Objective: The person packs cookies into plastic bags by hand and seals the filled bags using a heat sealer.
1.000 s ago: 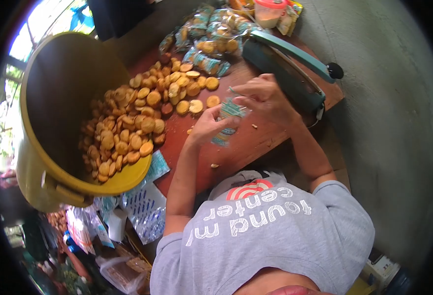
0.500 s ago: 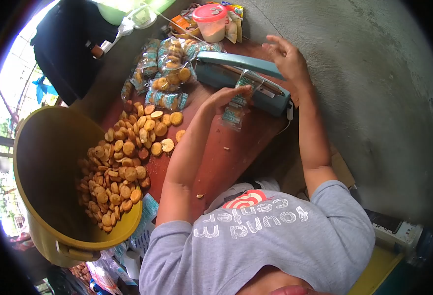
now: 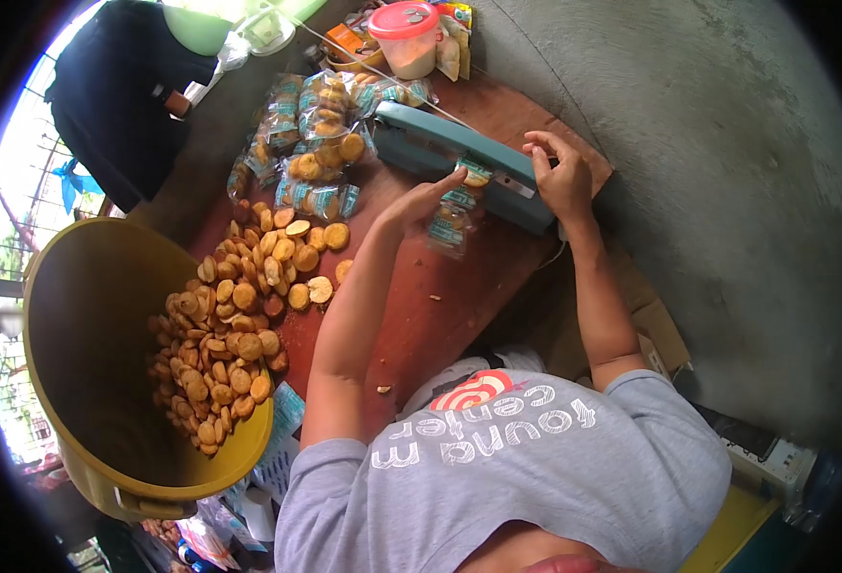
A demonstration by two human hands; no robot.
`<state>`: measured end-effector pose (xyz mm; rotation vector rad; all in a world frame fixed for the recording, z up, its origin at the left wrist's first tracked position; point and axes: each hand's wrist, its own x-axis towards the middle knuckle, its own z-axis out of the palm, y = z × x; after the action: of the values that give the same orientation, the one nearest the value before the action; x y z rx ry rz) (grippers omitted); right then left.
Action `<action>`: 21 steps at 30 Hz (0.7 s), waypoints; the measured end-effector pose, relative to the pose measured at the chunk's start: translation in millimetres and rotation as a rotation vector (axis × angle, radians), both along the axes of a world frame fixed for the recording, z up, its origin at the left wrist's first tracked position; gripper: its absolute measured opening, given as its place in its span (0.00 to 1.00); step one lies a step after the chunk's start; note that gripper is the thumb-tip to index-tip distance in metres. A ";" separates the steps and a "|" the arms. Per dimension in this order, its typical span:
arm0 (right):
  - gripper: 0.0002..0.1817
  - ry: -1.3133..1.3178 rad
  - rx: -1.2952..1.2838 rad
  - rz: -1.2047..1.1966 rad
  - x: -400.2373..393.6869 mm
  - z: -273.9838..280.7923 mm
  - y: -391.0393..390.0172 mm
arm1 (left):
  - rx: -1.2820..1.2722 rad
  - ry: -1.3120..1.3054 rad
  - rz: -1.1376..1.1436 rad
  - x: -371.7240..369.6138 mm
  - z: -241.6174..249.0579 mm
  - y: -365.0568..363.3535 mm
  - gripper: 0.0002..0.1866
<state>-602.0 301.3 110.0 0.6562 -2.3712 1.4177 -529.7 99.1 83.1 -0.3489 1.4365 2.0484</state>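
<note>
A clear packet of round biscuits (image 3: pixel 450 225) with a teal label hangs at the near side of a blue impulse sealer (image 3: pixel 511 199). My left hand (image 3: pixel 419 202) holds the packet by its side, fingers straight and thumb side hidden. The sealer's long lever (image 3: pixel 440 127) is down over the packet's upper end. At the lever's right end rests my right hand (image 3: pixel 565 180), its fingers loosely bent and apart, gripping nothing.
Loose round biscuits (image 3: pixel 239 325) spill from a tipped yellow bucket (image 3: pixel 67 334) onto the red table (image 3: pixel 411 315). Several filled packets (image 3: pixel 320 143) lie piled behind. A pink-lidded tub (image 3: pixel 406 43) stands at the back; a grey wall (image 3: pixel 726 191) rises at right.
My right hand has moved down, and the sealer's lever with it, from raised to lowered. My left hand and the packet have shifted slightly left in view.
</note>
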 end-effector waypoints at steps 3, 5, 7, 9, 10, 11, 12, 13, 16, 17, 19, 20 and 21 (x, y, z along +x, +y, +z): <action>0.09 0.001 0.024 -0.015 0.4 1.8 -0.1 | 0.050 0.017 0.004 7.3 -7.1 -3.2 0.32; 0.09 -0.017 0.009 -0.006 1.1 3.7 0.0 | 0.079 0.041 0.013 12.5 -12.0 -4.8 0.32; 0.09 -0.016 0.007 0.005 1.1 2.5 0.5 | 0.109 0.022 0.021 19.8 -15.5 -8.0 0.31; 0.09 -0.013 0.005 0.016 0.2 1.5 0.5 | 0.083 0.029 0.027 27.1 -16.1 -7.8 0.30; 0.09 0.002 0.018 0.005 -0.4 0.8 0.5 | 0.056 0.035 0.026 31.0 -15.8 -7.5 0.30; 0.09 0.018 0.031 -0.006 -0.3 0.3 0.4 | 0.056 0.039 0.033 34.5 -15.2 -6.8 0.30; 0.09 0.022 0.031 0.001 0.9 0.5 -0.3 | -0.026 0.054 0.040 38.0 -14.4 -5.6 0.29; 0.09 0.058 0.014 -0.019 2.6 0.9 -1.0 | -0.109 0.068 0.047 41.6 -13.5 -4.1 0.29; 0.09 0.272 0.018 -0.091 6.4 -8.9 -2.7 | -0.241 0.087 0.127 48.9 -10.8 5.2 0.28; 0.08 0.445 0.040 -0.148 7.9 -10.0 -3.6 | -0.241 0.092 0.134 49.0 -12.0 6.6 0.28; 0.08 0.496 0.078 -0.167 8.5 -8.0 -3.5 | -0.283 0.165 0.153 50.3 -16.6 9.1 0.27; 0.08 0.541 0.116 -0.194 10.5 -7.2 -3.7 | -0.282 0.166 0.157 53.4 -15.0 12.0 0.27; 0.08 0.544 0.115 -0.191 17.9 6.6 -5.8 | -0.304 0.185 0.197 56.2 -11.0 14.8 0.26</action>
<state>-584.1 295.4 116.6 0.7132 -2.0227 0.8865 -473.5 113.9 72.2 -0.4498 1.9020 2.0576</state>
